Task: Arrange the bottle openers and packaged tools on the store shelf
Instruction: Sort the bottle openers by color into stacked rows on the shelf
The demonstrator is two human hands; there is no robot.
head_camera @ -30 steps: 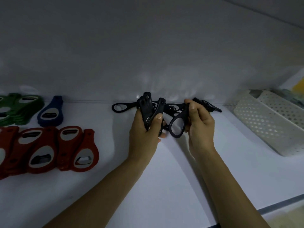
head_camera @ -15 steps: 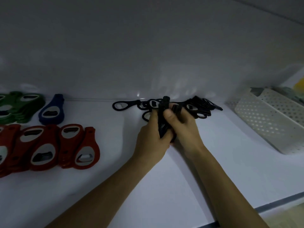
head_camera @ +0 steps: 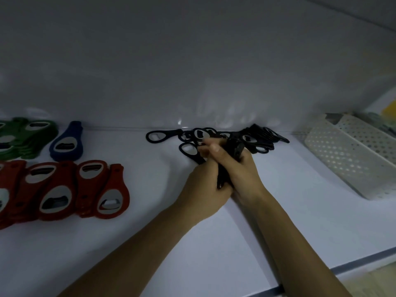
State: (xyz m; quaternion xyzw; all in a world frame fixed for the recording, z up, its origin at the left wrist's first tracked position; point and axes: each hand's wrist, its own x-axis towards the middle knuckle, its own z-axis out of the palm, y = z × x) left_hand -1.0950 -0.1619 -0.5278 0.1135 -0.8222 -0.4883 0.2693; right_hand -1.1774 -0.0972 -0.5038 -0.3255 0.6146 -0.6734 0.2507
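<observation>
Both hands meet at the middle of the white shelf (head_camera: 214, 243). My left hand (head_camera: 203, 187) and my right hand (head_camera: 244, 174) together grip a stack of black bottle openers (head_camera: 234, 150), held on edge between the palms. Behind them a loose pile of black bottle openers (head_camera: 257, 139) lies against the back wall, and one black opener (head_camera: 162, 136) lies apart to the left. Red bottle openers (head_camera: 64, 189) overlap in a row at the left. A single blue opener (head_camera: 66, 144) and green openers (head_camera: 23, 140) lie behind the red ones.
A white perforated plastic basket (head_camera: 351, 159) stands at the right, angled toward the back corner. The shelf's front edge (head_camera: 353, 266) runs across the lower right. The grey back wall (head_camera: 192, 71) closes the shelf behind the openers.
A second ago each hand held black openers apart. The hands have come together, pressed them into one stack and shifted it slightly right and lower.
</observation>
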